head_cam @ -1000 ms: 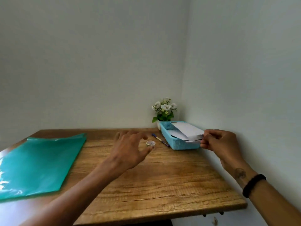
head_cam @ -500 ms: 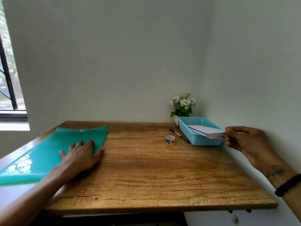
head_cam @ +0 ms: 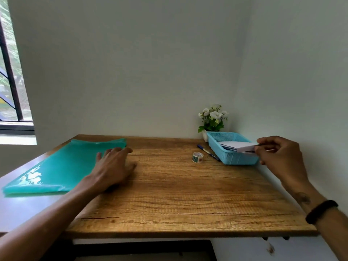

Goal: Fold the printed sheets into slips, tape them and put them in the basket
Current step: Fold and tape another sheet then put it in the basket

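Nearby: tape roll (head_cam: 197, 157), pen (head_cam: 208, 152) beside basket (head_cam: 231, 157).

The grained brown wooden surface (head_cam: 178, 200) carries a glossy teal plastic folder (head_cam: 62, 166) at left, a small tape roll (head_cam: 197, 157), a blue pen (head_cam: 208, 152), a light-blue perforated plastic basket (head_cam: 232, 157) and a white flower pot (head_cam: 204, 135) at right.

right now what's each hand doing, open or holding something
Left hand: open, fingers spread flat on the green folder edge and table.
Right hand: pinching a folded white slip over the blue basket.
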`<action>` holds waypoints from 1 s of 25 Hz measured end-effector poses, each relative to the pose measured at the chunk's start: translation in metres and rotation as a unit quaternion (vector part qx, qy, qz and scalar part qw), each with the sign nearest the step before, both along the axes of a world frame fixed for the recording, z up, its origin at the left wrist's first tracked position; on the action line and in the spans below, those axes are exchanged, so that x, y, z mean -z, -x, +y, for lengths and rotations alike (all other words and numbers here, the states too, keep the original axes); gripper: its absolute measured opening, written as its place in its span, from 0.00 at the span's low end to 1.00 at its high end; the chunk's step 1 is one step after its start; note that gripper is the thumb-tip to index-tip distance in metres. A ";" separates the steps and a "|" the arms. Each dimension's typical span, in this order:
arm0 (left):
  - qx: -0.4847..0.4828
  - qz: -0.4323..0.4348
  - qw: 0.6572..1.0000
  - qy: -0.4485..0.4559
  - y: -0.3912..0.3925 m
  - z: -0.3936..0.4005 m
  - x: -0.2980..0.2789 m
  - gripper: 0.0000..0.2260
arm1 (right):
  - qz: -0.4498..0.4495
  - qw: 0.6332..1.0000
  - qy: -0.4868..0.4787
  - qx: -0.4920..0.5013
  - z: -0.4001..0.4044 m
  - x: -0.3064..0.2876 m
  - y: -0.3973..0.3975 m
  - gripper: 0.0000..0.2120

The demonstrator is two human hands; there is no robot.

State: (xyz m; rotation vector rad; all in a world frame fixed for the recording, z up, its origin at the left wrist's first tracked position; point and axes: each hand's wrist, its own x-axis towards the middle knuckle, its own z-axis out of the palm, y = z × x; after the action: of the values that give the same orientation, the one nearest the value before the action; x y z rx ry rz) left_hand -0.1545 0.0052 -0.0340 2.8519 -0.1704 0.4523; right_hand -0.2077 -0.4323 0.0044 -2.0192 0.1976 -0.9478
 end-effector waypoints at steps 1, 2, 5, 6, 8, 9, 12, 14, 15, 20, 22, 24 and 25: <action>0.061 -0.038 0.997 0.020 0.004 -0.021 -0.003 0.25 | -0.003 0.998 0.066 0.024 0.000 -0.002 -0.001 0.10; 0.118 -0.070 0.989 0.044 0.008 -0.047 -0.009 0.24 | -0.006 0.992 0.118 0.039 0.000 -0.004 -0.002 0.09; 0.236 -0.132 0.958 0.091 0.014 -0.138 -0.031 0.23 | -0.006 0.973 0.225 0.050 -0.002 -0.011 -0.008 0.07; 0.262 -0.141 0.951 0.088 0.015 -0.170 -0.040 0.23 | 0.005 0.965 0.258 0.043 -0.003 -0.013 -0.010 0.07; 0.300 -0.153 0.940 0.052 0.015 -0.225 -0.052 0.24 | 0.044 0.947 0.318 0.008 -0.010 -0.018 -0.012 0.10; 0.313 -0.163 0.935 0.031 0.013 -0.245 -0.055 0.23 | 0.063 0.939 0.337 -0.011 -0.014 -0.020 -0.010 0.13; 0.314 -0.185 0.931 0.012 0.002 -0.276 -0.056 0.14 | 0.110 0.930 0.350 -0.028 -0.019 -0.019 -0.003 0.17; 0.299 -0.189 0.935 0.018 -0.004 -0.280 -0.056 0.10 | 0.126 0.927 0.353 -0.016 -0.023 -0.020 -0.002 0.16; 0.295 -0.190 0.936 0.026 -0.005 -0.281 -0.056 0.10 | 0.126 0.927 0.353 -0.008 -0.024 -0.022 -0.002 0.15; 0.251 -0.209 0.937 0.124 -0.012 -0.267 -0.052 0.10 | 0.022 0.952 0.304 -0.017 -0.004 -0.026 0.008 0.13; 0.196 -0.155 0.958 0.139 -0.027 -0.250 -0.032 0.11 | 0.020 0.952 0.292 -0.087 0.023 -0.011 0.008 0.12; 0.174 -0.077 0.977 0.094 -0.040 -0.233 -0.005 0.14 | 0.111 0.932 0.320 -0.127 0.051 0.013 -0.008 0.12; 0.174 -0.046 0.981 0.069 -0.044 -0.226 0.006 0.16 | 0.165 0.919 0.333 -0.131 0.061 0.026 -0.019 0.13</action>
State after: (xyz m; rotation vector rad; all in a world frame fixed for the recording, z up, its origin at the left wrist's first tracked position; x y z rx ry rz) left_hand -0.1108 -0.2209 -0.0403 2.5917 -0.6187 0.4995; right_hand -0.1891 -0.3715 -0.0213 -2.7445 -0.2510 -0.5280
